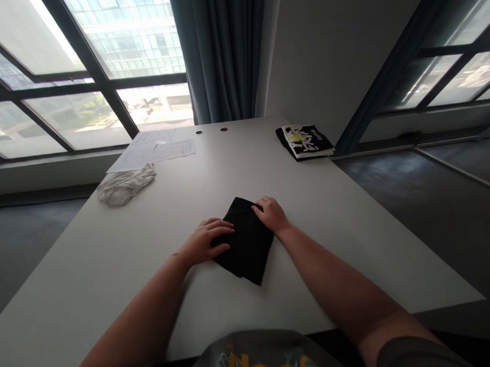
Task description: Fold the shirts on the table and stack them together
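A black folded piece of cloth (247,243) lies on the white table (331,217) in front of me, with one corner pointing toward my body. My left hand (207,242) rests on its left side, fingers stretched over the fabric and thumb apart. At the upper right edge, my right hand (270,212) has its fingers bent and closed on the cloth's border. Part of that edge is hidden under the right fingers.
A crumpled light grey cloth (125,186) lies at the table's left edge, near several sheets of paper (150,150). At the far right sits a folded black stack (306,141) with white and yellow print. Windows and a blue curtain (221,54) stand behind.
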A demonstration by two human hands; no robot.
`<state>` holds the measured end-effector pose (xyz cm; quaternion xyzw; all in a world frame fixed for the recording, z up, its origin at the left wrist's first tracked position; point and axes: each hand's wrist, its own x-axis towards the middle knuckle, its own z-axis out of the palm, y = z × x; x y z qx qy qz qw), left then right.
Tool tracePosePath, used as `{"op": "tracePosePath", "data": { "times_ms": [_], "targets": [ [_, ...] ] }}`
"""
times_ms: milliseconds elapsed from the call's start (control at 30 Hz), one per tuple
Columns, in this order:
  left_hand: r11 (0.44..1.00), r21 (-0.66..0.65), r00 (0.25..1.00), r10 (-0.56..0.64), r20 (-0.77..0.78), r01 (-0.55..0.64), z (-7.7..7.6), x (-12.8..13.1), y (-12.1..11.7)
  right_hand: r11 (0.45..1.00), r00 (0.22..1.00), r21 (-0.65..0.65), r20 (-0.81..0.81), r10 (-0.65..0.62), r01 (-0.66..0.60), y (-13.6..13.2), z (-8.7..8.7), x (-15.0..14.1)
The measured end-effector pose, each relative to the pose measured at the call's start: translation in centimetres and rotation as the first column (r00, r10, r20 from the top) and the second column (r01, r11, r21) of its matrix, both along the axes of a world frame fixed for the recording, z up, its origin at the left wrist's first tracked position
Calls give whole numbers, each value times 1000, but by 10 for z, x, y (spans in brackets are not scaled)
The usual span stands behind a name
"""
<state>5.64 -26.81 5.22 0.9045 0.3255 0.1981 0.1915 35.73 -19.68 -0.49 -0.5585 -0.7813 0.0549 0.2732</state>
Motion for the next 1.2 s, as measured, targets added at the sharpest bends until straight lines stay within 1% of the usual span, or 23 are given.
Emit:
{"op": "tracePosePath", "data": {
  "times_ms": [33,100,133,200,233,267,300,333,367,433,467,533,567,633,733,767,867,1033,1200],
  "targets": [
    [999,-18,998,-50,-44,49,-2,2,-6,1000,1000,17,-1,-10,10,8,0,3],
    [997,-34,990,-78,-118,74,-8,6,-11,997,999,55,-6,-53,53,22,1,7],
    [998,-25,988,-57,-145,54,-11,9,-11,993,996,76,-12,-86,87,27,4,8],
    [1000,19,984,25,-178,-22,-16,16,-7,980,988,125,-36,-150,153,30,12,7],
    [997,45,980,71,-186,-64,-17,19,-5,974,986,155,-51,-159,165,27,17,6],
    [992,70,975,114,-190,-103,-18,23,-3,970,988,188,-66,-142,152,21,23,4],
    [987,91,970,150,-192,-135,-18,25,-2,969,993,220,-76,-94,109,10,29,1],
    [981,106,965,179,-192,-161,-18,27,-1,969,997,245,-76,-19,37,-3,33,-2],
    [976,118,960,205,-189,-185,-18,29,-1,964,995,258,-66,80,-61,-18,37,-6],
    [962,132,951,259,-170,-238,-19,29,-2,937,964,239,-18,266,-254,-52,40,-13],
    [956,135,947,281,-155,-262,-20,27,-2,922,947,226,5,321,-314,-67,40,-17],
    [947,132,945,307,-115,-292,-22,23,-1,900,923,207,58,381,-384,-90,38,-24],
    [948,126,948,305,-93,-292,-22,21,0,891,915,207,78,396,-404,-97,37,-26],
    [958,103,961,273,-46,-267,-23,16,2,865,892,218,112,438,-452,-102,35,-30],
    [974,63,976,214,22,-215,-21,9,4,808,843,240,164,512,-537,-96,33,-32],
    [979,57,980,196,37,-197,-20,7,5,801,838,248,181,515,-546,-94,33,-32],
    [986,75,989,145,40,-147,-18,3,4,817,859,265,175,481,-511,-90,29,-32],
    [987,108,993,118,-1,-117,-15,0,2,841,875,242,110,472,-484,-92,22,-29],
    [992,95,995,83,-57,-77,-15,-4,3,859,893,250,171,416,-448,-92,23,-28]
  ]
}}
